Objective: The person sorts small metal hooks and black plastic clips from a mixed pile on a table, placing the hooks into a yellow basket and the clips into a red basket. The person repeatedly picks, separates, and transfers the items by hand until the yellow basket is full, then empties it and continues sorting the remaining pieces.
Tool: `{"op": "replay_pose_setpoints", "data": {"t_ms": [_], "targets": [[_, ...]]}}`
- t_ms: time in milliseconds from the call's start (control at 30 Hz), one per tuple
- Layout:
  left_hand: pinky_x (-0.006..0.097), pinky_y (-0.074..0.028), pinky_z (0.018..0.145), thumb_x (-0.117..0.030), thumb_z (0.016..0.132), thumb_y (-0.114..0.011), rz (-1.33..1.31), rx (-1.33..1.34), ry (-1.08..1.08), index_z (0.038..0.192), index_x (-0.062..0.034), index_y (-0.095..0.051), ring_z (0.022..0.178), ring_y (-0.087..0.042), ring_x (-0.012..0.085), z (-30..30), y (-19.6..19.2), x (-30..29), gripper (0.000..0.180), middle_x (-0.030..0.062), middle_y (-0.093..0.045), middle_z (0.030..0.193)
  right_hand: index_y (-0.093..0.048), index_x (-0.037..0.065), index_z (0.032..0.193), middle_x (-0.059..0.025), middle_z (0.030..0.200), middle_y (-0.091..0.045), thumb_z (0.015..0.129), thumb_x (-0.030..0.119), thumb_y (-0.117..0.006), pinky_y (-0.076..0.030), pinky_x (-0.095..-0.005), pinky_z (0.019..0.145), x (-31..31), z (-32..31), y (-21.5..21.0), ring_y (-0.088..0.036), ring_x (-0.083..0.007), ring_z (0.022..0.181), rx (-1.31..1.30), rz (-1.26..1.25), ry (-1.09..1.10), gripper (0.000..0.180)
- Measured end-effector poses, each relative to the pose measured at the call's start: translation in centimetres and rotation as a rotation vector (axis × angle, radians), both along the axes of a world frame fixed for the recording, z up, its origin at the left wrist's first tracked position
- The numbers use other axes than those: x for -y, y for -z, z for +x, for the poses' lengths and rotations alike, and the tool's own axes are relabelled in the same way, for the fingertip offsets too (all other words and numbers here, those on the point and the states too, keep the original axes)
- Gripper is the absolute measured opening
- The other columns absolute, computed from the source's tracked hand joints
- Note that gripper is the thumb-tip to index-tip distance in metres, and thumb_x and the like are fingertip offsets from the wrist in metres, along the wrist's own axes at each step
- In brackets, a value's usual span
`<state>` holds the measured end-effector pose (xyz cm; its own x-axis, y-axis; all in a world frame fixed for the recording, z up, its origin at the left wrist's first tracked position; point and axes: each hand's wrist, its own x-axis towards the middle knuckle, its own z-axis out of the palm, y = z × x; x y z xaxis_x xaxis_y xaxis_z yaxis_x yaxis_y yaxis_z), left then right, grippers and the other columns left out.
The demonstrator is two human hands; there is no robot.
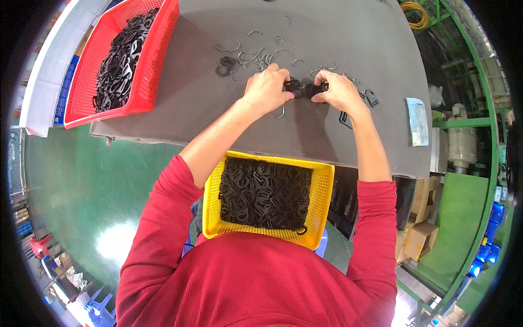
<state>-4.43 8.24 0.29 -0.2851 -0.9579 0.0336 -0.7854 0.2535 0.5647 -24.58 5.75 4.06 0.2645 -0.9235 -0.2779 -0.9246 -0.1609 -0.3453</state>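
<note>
Over the grey table (212, 120), my left hand (267, 90) is closed on a black plastic hook (292, 85). Close beside it, my right hand (339, 94) pinches another dark plastic hook (312, 90). The two held pieces are nearly touching, and fingers hide parts of both. Bent metal wire clips (264, 57) lie scattered beyond my hands. A loose black hook (225, 66) rests left of my left hand, and a black buckle-like piece (345, 120) lies just below my right hand.
A red basket (163, 60) of black plastic pieces stands at the table's left. Against my body, below the table edge, is a yellow basket (213, 210) full of similar pieces. A light-blue packet (417, 122) lies near the right edge. Cardboard boxes (422, 240) sit at lower right.
</note>
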Motion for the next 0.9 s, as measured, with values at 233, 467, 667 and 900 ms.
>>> {"op": "replay_pose_setpoints", "data": {"t_ms": [233,467,667,900], "targets": [[0.036,-0.050,0.069,-0.028,0.079,-0.065,0.088,-0.306,0.110,0.092,-0.0014,-0.064,0.079,-0.065,0.0297,3.6,-3.1,-0.5,0.030,0.0153,-0.066,0.082,-0.059,0.003,0.080,-0.0094,0.078,-0.063,0.066,0.017,-0.076,-0.046,-0.0369,0.067,-2.8,-1.9,0.7,-0.061,-0.0246,0.074,0.217,-0.043,0.086,0.026],[0.033,-0.049,0.073,-0.025,0.082,-0.064,0.379,-0.213,0.598,0.088,-0.0034,-0.065,0.081,-0.064,0.0228,6.1,-5.6,-8.1,0.023,0.0113,-0.066,0.086,-0.058,0.003,0.100,-0.0088,0.098,-0.059,0.057,0.029,-0.082,-0.047,-0.0344,0.084,-11.1,1.2,-3.0,-0.058,-0.0247,0.094,0.378,0.323,-0.565,0.055],[0.039,-0.048,0.083,-0.024,0.083,-0.062,-0.436,0.035,-0.158,0.100,-0.0013,-0.065,0.093,-0.061,0.0304,8.8,0.1,1.0,0.028,0.0139,-0.064,0.097,-0.062,0.009,0.102,-0.0069,0.099,-0.057,0.076,0.020,-0.066,-0.049,-0.0401,0.079,-3.7,3.6,1.5,-0.058,-0.0274,0.095,0.205,-0.430,-0.252,0.028],[0.040,-0.050,0.077,-0.021,0.085,-0.056,-0.316,0.003,-0.212,0.104,-0.0039,-0.064,0.090,-0.062,0.0304,11.8,1.4,4.3,0.026,0.0117,-0.064,0.101,-0.068,0.003,0.096,-0.0052,0.106,-0.061,0.088,0.025,-0.059,-0.046,-0.0303,0.084,0.9,3.7,2.0,-0.059,-0.0200,0.098,0.328,-0.429,-0.207,0.025]]}}
